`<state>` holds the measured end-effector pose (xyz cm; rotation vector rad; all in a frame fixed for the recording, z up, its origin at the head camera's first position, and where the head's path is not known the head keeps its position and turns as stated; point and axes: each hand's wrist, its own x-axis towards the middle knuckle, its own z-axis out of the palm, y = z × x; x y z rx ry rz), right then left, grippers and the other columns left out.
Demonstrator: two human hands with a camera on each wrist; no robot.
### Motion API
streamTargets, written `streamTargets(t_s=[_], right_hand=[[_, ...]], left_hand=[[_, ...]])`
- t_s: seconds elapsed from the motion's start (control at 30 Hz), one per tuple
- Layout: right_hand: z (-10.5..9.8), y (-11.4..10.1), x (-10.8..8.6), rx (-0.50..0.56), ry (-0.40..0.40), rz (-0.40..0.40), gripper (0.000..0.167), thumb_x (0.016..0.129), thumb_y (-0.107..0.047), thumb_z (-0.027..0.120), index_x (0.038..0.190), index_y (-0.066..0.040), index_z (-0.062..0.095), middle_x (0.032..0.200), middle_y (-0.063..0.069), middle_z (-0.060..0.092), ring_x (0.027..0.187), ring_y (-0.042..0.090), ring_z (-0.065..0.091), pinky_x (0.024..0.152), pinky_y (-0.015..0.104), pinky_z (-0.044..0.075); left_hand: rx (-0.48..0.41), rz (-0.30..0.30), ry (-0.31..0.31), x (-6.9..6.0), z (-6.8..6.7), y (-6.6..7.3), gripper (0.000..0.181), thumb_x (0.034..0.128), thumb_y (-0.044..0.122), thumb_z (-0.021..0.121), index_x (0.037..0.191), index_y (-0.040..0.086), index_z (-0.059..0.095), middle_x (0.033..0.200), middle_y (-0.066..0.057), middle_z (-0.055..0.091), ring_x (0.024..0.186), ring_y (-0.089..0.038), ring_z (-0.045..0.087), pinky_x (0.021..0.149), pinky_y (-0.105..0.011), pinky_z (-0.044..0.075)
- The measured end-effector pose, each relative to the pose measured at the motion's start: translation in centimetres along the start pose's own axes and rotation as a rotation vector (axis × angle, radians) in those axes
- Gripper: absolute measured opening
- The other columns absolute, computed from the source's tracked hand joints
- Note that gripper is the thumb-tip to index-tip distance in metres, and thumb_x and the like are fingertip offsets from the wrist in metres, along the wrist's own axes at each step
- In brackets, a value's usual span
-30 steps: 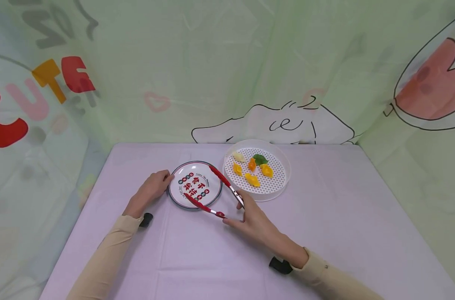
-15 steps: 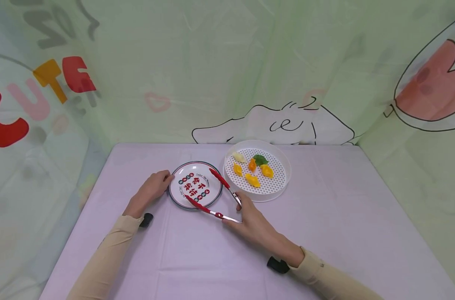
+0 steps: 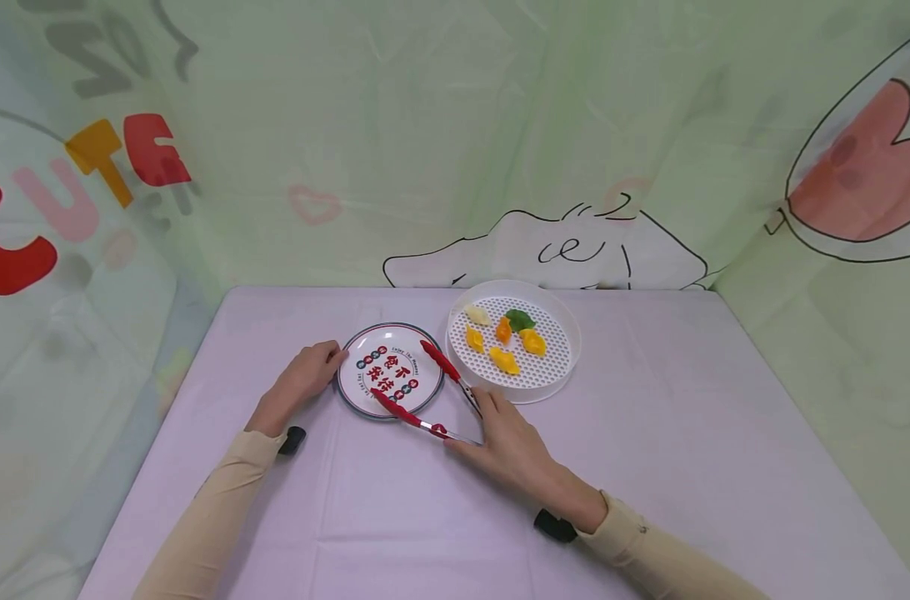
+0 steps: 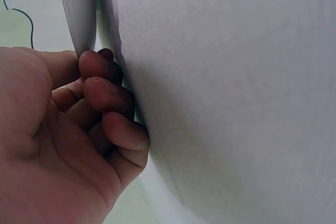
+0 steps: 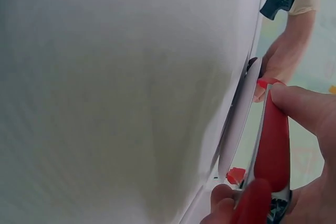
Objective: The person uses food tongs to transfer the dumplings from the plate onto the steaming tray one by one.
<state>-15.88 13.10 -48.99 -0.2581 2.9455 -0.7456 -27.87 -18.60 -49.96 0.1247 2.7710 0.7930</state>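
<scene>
In the head view my left hand (image 3: 303, 379) grips the left rim of a round white plate (image 3: 356, 392) with red characters printed on it. The left wrist view has the thumb on one face of the plate (image 4: 79, 11) and curled fingers beneath its edge. My right hand (image 3: 513, 443) holds red-tipped metal tongs (image 3: 442, 362), their arms spread wide over the plate with nothing between the tips. Whether the tips touch the plate, I cannot tell. Seen from the right wrist, thumb and fingers lie along the tongs (image 5: 273, 145).
A white perforated steamer tray (image 3: 567, 354) stands right of the plate. On it lie several dumplings: yellow (image 3: 505, 361), orange (image 3: 503, 330), green (image 3: 520, 320) and whitish (image 3: 477, 314). A pale cloth covers the table (image 3: 650, 400); printed curtains (image 3: 350, 125) enclose the back and sides.
The right hand has shifted very slightly, and the upper tong tip sits a little lower and to the right. The left hand and plate stay nearly still.
</scene>
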Motion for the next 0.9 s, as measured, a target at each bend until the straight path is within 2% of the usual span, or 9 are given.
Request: streamTargets(t_s=[0.2,0.63,0.8,0.9], right_hand=[[0.1,0.1,0.0,-0.057,0.017,-0.03,0.086,0.076,-0.055,0.082,0.139,-0.007,0.051,0.12,0.008,0.054,0.094,0.018,0.049,0.068,0.028,0.048],[0.1,0.0,0.1,-0.082,-0.017,-0.029,0.088,0.075,-0.055,0.083,0.139,-0.006,0.05,0.122,0.01,0.054,0.097,0.02,0.051,0.071,0.03,0.051],[-0.4,0.1,0.1,-0.089,-0.062,-0.027,0.088,0.076,-0.055,0.082,0.142,-0.007,0.048,0.126,0.011,0.054,0.101,0.022,0.051,0.075,0.033,0.052],[-1.8,0.2,0.1,-0.101,-0.106,-0.02,0.083,0.082,-0.055,0.076,0.144,-0.008,0.047,0.133,0.011,0.055,0.111,0.024,0.052,0.085,0.038,0.055]], left_hand=[[0.002,0.001,0.002,0.0,0.0,0.0,0.028,0.1079,0.026,0.045,0.106,0.002,0.058,0.08,-0.007,0.055,0.074,-0.019,0.051,0.064,-0.029,0.041],[0.002,0.0,0.001,0.0,0.2,-0.1,0.028,0.1081,0.027,0.044,0.106,0.002,0.058,0.08,-0.007,0.056,0.073,-0.018,0.051,0.063,-0.029,0.041],[0.021,-0.001,0.01,-0.2,0.2,0.0,0.029,0.1081,0.027,0.044,0.107,0.002,0.058,0.081,-0.008,0.056,0.074,-0.019,0.052,0.064,-0.03,0.041],[0.05,-0.005,0.035,-0.5,0.1,-0.1,0.033,0.1079,0.032,0.043,0.103,0.003,0.059,0.078,-0.007,0.055,0.072,-0.02,0.051,0.063,-0.03,0.04]])
